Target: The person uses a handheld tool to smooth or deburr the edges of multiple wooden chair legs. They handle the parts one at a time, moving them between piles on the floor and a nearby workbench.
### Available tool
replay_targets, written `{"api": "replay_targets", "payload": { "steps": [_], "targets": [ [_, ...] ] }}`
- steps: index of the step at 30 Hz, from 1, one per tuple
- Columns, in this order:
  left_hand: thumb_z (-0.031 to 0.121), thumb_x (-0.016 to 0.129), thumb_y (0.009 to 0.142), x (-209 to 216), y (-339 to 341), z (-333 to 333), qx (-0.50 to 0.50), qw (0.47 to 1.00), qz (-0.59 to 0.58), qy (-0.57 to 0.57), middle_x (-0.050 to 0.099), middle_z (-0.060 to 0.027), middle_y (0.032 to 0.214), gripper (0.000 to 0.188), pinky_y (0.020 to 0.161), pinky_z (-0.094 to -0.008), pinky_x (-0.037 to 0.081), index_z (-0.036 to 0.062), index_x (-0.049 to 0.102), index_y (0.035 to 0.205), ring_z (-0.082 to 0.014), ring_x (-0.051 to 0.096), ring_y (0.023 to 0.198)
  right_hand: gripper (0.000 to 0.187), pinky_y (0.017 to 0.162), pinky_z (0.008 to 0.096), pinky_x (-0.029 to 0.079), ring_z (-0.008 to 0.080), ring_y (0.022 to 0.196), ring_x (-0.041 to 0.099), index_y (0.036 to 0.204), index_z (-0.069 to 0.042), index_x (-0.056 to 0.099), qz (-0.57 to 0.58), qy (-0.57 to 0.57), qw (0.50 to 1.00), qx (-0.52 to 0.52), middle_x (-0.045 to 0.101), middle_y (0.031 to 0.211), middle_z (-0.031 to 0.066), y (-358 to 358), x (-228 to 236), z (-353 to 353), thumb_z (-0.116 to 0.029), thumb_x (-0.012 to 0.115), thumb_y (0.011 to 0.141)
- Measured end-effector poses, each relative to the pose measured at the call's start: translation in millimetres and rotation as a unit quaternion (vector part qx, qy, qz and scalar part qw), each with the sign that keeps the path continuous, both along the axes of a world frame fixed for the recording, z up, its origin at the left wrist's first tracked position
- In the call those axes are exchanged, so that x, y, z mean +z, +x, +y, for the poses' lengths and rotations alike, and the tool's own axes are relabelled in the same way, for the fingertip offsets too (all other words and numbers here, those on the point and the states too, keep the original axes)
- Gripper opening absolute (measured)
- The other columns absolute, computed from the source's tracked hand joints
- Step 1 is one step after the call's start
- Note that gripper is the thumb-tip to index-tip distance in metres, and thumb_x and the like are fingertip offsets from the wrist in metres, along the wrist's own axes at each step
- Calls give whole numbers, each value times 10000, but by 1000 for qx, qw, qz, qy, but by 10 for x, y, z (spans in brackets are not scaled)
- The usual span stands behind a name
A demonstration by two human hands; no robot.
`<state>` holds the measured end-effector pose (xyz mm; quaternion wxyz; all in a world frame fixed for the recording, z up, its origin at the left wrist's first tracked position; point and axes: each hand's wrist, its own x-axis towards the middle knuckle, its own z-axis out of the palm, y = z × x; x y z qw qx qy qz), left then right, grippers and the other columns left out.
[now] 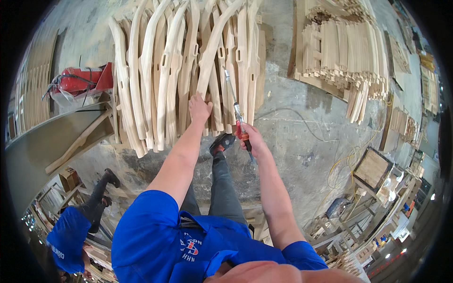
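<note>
My left hand [200, 108] is closed round the lower end of a pale curved wooden piece [212, 49], which slants up to the right over the others. Beneath it lies a wide row of similar curved wooden pieces [163, 75], several with oval slots cut through them. In my right hand [254, 140] is a slim air tool [238, 113] with a red and black grip and a long metal shaft. Its tip points away from me, above the right part of the row. Whether the tip touches wood, I cannot tell.
Stacked wooden slats [344, 49] sit at the far right. A hose [306, 125] runs over the concrete floor. To the left are a red tank [78, 81] and a grey-topped bench [52, 134]. Another person in blue [71, 238] is at lower left; wooden frames [373, 170] stand right.
</note>
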<state>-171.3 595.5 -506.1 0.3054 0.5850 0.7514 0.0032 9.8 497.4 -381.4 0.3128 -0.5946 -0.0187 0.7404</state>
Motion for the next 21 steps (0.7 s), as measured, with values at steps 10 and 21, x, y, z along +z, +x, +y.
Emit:
{"api": "replay_targets", "payload": {
  "steps": [10,21],
  "targets": [
    [266,697,657,-381,-112,152,36,981,-190,-30,580,-226,941,445,746,-409,473,-13,526,958,-350,583,851,227,402,262,389,147,514,520,957,-48,522,32,32,998,-34,570,782,64,-301,-153,527,-266,506,899],
    [400,709,667,-264,382,164,171,951,-169,-197,392,-270,1253,839,956,-444,358,75,260,1296,-427,395,1155,258,362,267,407,151,512,552,986,-64,492,-142,-36,987,-71,545,741,52,-203,-104,125,-298,519,882]
  ]
}}
